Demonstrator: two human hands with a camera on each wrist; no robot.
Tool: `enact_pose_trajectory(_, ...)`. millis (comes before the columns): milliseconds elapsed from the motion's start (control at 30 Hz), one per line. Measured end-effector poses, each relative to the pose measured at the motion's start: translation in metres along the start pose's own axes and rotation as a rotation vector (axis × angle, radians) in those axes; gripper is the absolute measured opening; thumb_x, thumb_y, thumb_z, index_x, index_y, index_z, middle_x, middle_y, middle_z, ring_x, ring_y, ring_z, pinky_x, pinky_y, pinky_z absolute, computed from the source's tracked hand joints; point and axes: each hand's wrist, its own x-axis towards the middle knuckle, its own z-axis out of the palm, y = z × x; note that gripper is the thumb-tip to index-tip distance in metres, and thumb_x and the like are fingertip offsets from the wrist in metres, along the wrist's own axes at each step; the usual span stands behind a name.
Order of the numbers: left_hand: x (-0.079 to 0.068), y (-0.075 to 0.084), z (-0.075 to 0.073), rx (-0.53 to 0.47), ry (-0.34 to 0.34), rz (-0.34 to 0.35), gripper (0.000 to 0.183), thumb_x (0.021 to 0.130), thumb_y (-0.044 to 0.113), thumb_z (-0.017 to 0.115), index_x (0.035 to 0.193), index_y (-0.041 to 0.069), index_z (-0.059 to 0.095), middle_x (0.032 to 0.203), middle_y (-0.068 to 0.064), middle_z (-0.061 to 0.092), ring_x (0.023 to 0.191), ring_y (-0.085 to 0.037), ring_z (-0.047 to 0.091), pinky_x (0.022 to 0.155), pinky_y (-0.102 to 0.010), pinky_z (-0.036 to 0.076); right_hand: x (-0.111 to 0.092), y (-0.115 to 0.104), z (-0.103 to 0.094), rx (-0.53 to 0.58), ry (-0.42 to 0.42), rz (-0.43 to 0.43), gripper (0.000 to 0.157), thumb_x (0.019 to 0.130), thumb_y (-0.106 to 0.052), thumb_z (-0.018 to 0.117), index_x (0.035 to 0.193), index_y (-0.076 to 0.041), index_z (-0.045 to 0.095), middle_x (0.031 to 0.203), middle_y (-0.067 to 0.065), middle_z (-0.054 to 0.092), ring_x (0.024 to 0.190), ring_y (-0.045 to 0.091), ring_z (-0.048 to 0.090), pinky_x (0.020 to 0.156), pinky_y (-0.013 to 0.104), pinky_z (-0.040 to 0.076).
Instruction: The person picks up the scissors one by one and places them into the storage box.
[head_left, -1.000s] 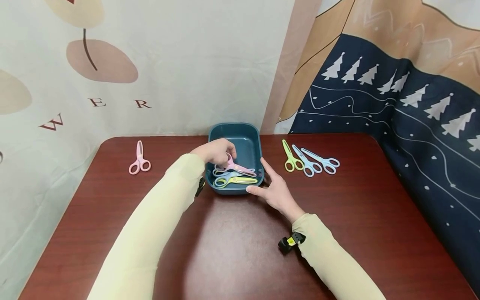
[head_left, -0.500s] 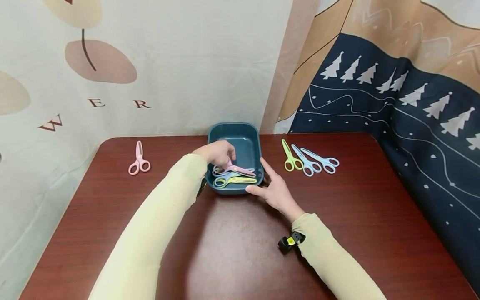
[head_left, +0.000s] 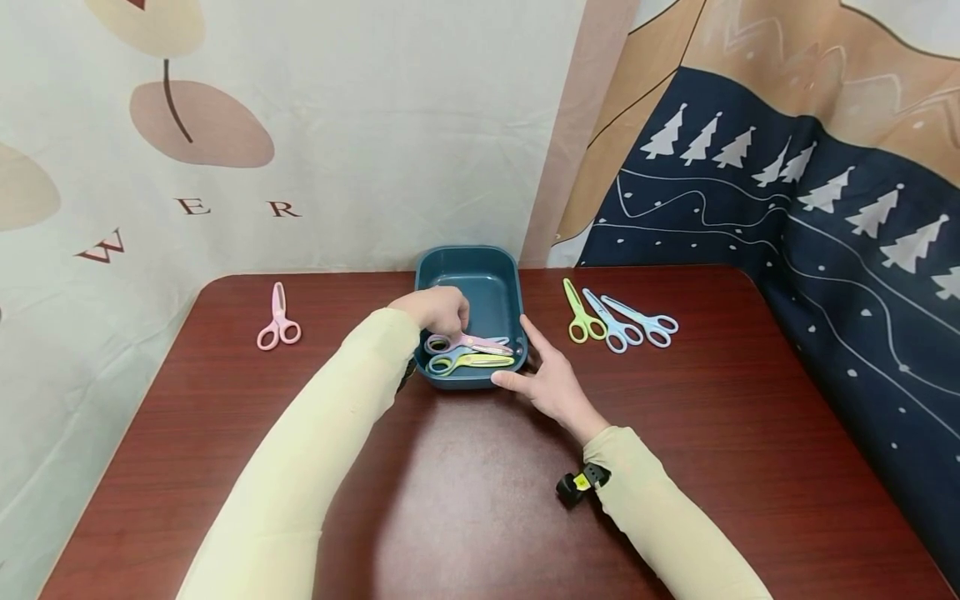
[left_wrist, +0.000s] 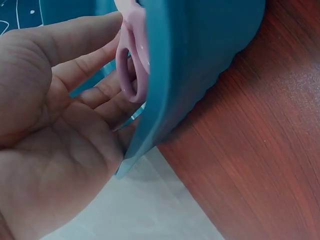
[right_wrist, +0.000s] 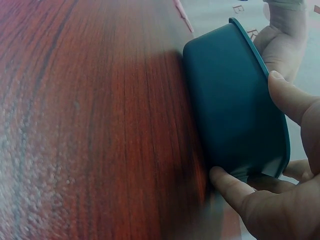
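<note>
My right hand (head_left: 557, 387), spread wide, likely steadies the box (head_left: 495, 293); whether my left hand (head_left: 437, 308) pinches its pink scissors (head_left: 469, 341), I can't tell.

Wood-grain table (head_left: 450, 517), dark reddish brown, rounded far corners, spans the middle and bottom of the frame; pale glare patch at lower center. Directly on it: deep teal bin (head_left: 497, 290), upright, at center by the far edge. Pink scissors (head_left: 279, 317) lie alone, left of center. Right of center, close together with blades pointing up-left: green scissors (head_left: 581, 316), blue scissors (head_left: 611, 322), second blue scissors (head_left: 637, 317) outermost.
</note>
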Motion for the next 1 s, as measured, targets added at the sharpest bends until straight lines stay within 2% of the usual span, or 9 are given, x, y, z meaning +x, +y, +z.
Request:
enact_pose_trajectory(133,-0.002,0.000,0.000,0.008,0.016,-0.005,0.025,0.092,0.008,0.066,0.115,0.004,0.072,0.119,-0.012,0.068,0.104,-0.025,0.059,0.093,-0.040,0.054,-0.001,-0.002,0.000,0.007,0.001,0.003,0.100,0.089,-0.014,0.083,0.167,-0.019,0.019,0.162,0.016,0.039,0.146,0.029,0.045,0.085,0.026,0.054)
enact_pose_trajectory(367,-0.006,-0.004,0.000,-0.028,0.063,0.011,0.032,0.093,0.012,0.069,0.123,0.002,0.069,0.122,-0.014,0.067,0.108,-0.027,0.060,0.096,-0.043,0.053,-0.002,-0.004,0.001,0.016,-0.001,0.005,0.100,0.090,-0.012,0.082,0.167,-0.018,0.018,0.160,0.019,0.042,0.141,0.030,0.049,0.071,0.027,0.055)
enact_pose_trajectory(667,-0.008,-0.010,0.000,-0.036,0.131,0.039,0.029,0.098,0.016,0.065,0.125,0.004,0.068,0.132,-0.016,0.064,0.122,-0.030,0.058,0.104,-0.047,0.050,0.000,-0.002,0.001,-0.011,0.007,0.015,0.100,0.090,-0.015,0.082,0.167,-0.020,0.020,0.162,0.018,0.039,0.141,0.031,0.049,0.071,0.027,0.054)
enact_pose_trajectory(867,-0.017,-0.014,0.000,-0.071,0.182,0.073,0.028,0.099,0.014,0.064,0.125,0.004,0.069,0.132,-0.016,0.065,0.123,-0.031,0.059,0.105,-0.048,0.050,0.001,0.000,0.001,-0.010,0.005,0.019,0.100,0.089,-0.017,0.083,0.167,-0.020,0.020,0.161,0.018,0.041,0.139,0.032,0.052,0.071,0.027,0.055)
enact_pose_trajectory(1000,-0.023,-0.018,0.001,-0.092,0.241,0.094,0.028,0.100,0.013,0.063,0.125,0.003,0.069,0.131,-0.017,0.066,0.124,-0.032,0.060,0.106,-0.048,0.049,0.001,0.000,0.001,-0.015,0.006,0.021,0.100,0.089,-0.017,0.083,0.167,-0.020,0.020,0.160,0.018,0.042,0.138,0.032,0.052,0.071,0.027,0.054)
